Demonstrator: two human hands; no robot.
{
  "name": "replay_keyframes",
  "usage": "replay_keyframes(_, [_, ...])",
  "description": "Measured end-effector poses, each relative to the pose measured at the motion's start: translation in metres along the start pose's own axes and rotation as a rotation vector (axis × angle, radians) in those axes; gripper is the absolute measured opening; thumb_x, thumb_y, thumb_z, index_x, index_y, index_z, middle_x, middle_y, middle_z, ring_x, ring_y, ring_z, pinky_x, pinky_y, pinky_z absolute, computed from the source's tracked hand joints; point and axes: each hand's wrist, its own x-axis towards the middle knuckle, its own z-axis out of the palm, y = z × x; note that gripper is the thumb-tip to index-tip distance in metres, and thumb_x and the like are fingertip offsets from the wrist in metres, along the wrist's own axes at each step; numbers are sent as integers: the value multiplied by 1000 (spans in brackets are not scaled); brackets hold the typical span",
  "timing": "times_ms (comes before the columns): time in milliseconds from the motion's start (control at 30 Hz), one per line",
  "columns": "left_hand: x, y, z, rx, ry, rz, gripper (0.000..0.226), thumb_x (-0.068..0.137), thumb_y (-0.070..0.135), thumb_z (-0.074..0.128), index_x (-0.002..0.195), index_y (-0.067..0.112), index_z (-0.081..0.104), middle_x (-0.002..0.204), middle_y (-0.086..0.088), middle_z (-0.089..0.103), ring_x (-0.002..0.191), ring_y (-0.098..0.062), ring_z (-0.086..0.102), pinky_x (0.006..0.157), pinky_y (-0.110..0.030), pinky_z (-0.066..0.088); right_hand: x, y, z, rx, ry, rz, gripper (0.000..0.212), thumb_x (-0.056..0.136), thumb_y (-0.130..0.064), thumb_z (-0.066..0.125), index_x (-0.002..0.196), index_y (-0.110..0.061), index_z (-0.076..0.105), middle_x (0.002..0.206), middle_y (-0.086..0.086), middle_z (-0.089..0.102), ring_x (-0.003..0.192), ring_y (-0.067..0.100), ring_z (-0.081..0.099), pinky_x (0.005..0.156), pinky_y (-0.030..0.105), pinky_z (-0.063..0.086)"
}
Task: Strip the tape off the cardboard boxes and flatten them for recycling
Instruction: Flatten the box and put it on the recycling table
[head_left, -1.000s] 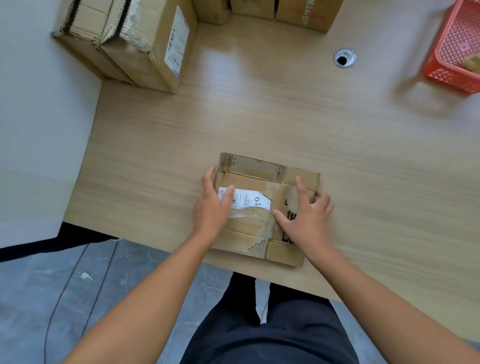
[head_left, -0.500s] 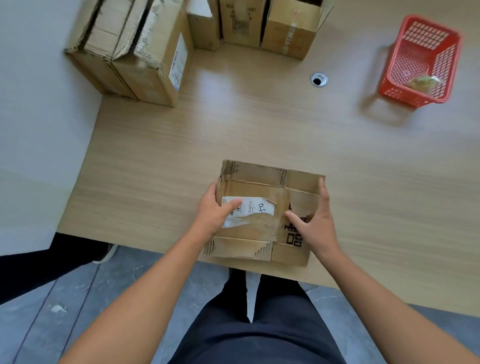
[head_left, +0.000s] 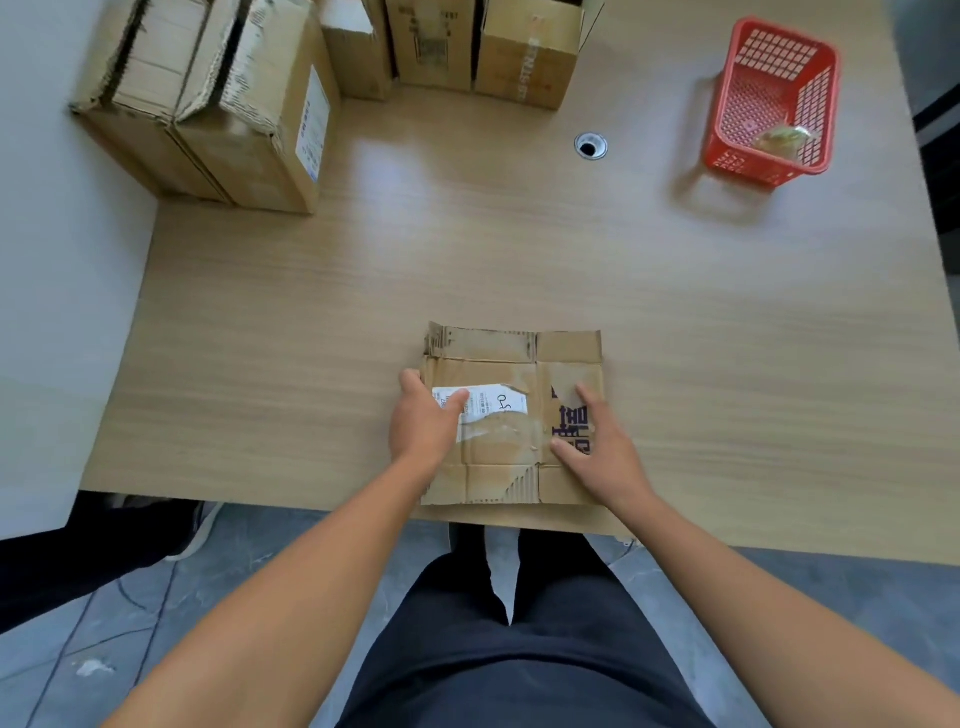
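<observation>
One flattened box (head_left: 498, 353) lay near on the surface (head_left: 467, 260); right hand (head_left: 602, 447) pressed it, fingers (head_left: 587, 400) spread; left hand (head_left: 423, 421) at its left edge, grip unclear; several boxes (head_left: 249, 119) stood unflattened far left.

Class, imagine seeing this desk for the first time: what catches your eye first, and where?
A flattened cardboard box lies at the near edge of the table, the left hand on its white label and the right hand flat on its printed side. A red basket sits far right; upright boxes crowd far left.
</observation>
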Motion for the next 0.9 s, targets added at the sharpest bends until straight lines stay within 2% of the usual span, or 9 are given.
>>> replay_keyframes(67, [-2,2,-7,-79,-74,33,71,91,50,70,142,15,36,125,-3,59,106,-25,59,80,-35,46,-10,-4,-5,58,63,-6,76,90,-38,74,154,-40,34,130,3,56,107,15,60,92,29,45])
replay_keyframes(133, [-7,7,-15,-163,-131,62,81,90,57,68,153,21,32,147,-1,52,131,-24,53,99,-37,47,-20,-11,-17,116,116,-19,71,92,-40,71,152,-44,34,126,-2,55,104,3,58,92,28,46])
replay_keyframes(233, [-20,26,-18,-259,-225,110,95,87,63,68,161,30,17,164,9,31,148,-17,34,114,-37,34,-33,-19,-47,125,194,-52,72,92,-41,70,153,-45,33,124,-7,54,106,-11,51,89,24,42])
replay_keyframes(333, [-32,57,-13,-303,-347,227,103,84,45,80,161,39,11,160,17,31,140,-6,37,114,-30,31,-45,-17,-83,154,305,-48,72,92,-38,72,154,-42,35,123,-11,53,104,-6,50,90,22,41])
replay_keyframes(433, [-49,94,0,-277,-359,343,104,82,35,84,160,37,16,159,19,32,139,-4,38,115,-30,32,-63,-4,-117,289,371,-9,68,94,-32,72,151,-47,38,124,-37,49,109,-22,49,92,14,40])
replay_keyframes(500, [-64,120,13,-242,-352,441,102,81,36,84,160,37,18,157,22,33,137,-3,38,114,-30,33,-78,9,-138,338,418,10,66,96,-32,70,150,-52,37,126,-48,44,112,-26,48,96,17,42])
replay_keyframes(600, [-87,153,33,-212,-392,559,102,81,38,84,159,40,18,158,19,35,131,1,40,112,-30,37,-103,27,-167,372,503,39,66,96,-35,70,147,-58,36,134,-37,49,119,-11,55,103,27,48])
replay_keyframes(733, [-127,194,68,-177,-471,674,101,81,40,83,157,45,17,154,20,40,130,-5,48,113,-41,44,-143,59,-204,416,638,63,65,95,-37,70,146,-59,36,138,-32,50,119,-4,58,105,37,51])
replay_keyframes(900, [-199,240,125,-136,-592,841,91,85,40,80,146,68,19,123,51,46,108,17,55,87,-22,48,-206,118,-247,446,787,101,63,96,-42,67,142,-68,33,145,-29,45,133,0,47,113,41,45])
